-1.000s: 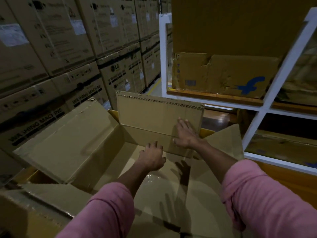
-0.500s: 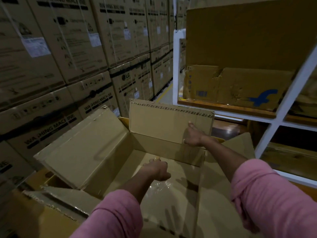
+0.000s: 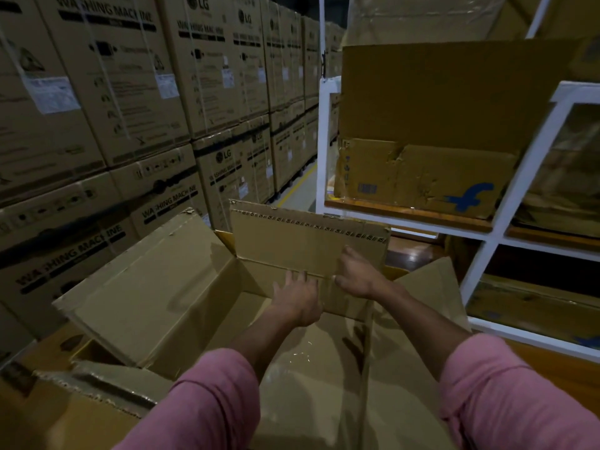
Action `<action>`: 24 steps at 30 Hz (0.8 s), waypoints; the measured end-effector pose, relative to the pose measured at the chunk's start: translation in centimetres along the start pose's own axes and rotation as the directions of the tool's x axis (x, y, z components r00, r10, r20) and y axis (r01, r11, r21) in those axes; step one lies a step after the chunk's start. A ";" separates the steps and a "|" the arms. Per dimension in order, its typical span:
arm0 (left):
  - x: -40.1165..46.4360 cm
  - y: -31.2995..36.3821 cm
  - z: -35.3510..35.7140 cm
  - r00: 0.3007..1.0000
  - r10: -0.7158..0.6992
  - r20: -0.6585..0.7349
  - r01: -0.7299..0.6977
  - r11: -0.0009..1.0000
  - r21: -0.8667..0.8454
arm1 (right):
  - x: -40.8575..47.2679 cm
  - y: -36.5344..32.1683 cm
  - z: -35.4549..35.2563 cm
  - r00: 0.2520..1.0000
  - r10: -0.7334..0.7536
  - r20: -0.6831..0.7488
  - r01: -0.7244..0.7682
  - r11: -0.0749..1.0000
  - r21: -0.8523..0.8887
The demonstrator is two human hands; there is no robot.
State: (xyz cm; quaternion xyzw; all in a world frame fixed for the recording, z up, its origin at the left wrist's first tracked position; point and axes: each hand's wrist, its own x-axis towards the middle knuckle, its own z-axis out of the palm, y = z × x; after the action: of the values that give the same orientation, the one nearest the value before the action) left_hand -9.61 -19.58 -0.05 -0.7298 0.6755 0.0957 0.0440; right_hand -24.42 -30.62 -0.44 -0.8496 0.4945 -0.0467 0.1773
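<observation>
Corrugated cardboard flap [image 3: 302, 241] stands upright, left hand [image 3: 297, 300] and right hand [image 3: 357, 279] pressing it open-fingered.

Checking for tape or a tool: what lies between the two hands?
Only bare cardboard: in the head view, the fold at the foot of the far flap runs between the left hand and the right hand.

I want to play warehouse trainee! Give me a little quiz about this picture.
1. True or false: the big cardboard box in front is taped shut.
2. The stacked boxes on the left say: A) television B) washing machine C) fridge.
3. Fill in: of the two hands, the ____ one reaches higher up the far flap.
Key: 1 false, its flaps stand open; 2 B; 3 right: the right hand is above the left hand.
</observation>
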 end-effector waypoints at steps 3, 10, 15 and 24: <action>-0.2 -0.1 0.0 1.000 0.013 0.009 -0.013 1.000 -0.018 | -1.3 -0.6 -0.6 1.000 0.005 -0.024 -0.006 0.999 -0.050; -1.2 -0.3 -0.1 0.998 0.053 0.035 -0.052 0.998 -0.023 | -2.9 -1.3 -0.7 0.996 0.086 -0.029 -0.088 0.990 -0.113; -0.9 -0.6 -1.2 0.997 0.067 0.031 -0.066 0.998 -0.018 | -3.0 -1.9 -1.6 0.990 0.126 -0.065 -0.134 0.981 -0.139; 3.1 1.7 -3.4 0.996 0.042 -0.081 -0.055 0.984 -0.167 | -1.9 0.5 -2.0 0.993 0.114 -0.017 -0.115 0.973 -0.200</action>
State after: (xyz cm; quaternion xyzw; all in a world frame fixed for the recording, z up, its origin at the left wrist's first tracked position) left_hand -10.79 -23.41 2.73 -0.7173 0.6839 0.1254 -0.0465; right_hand -26.29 -29.71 1.42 -0.8332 0.5452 0.0112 0.0918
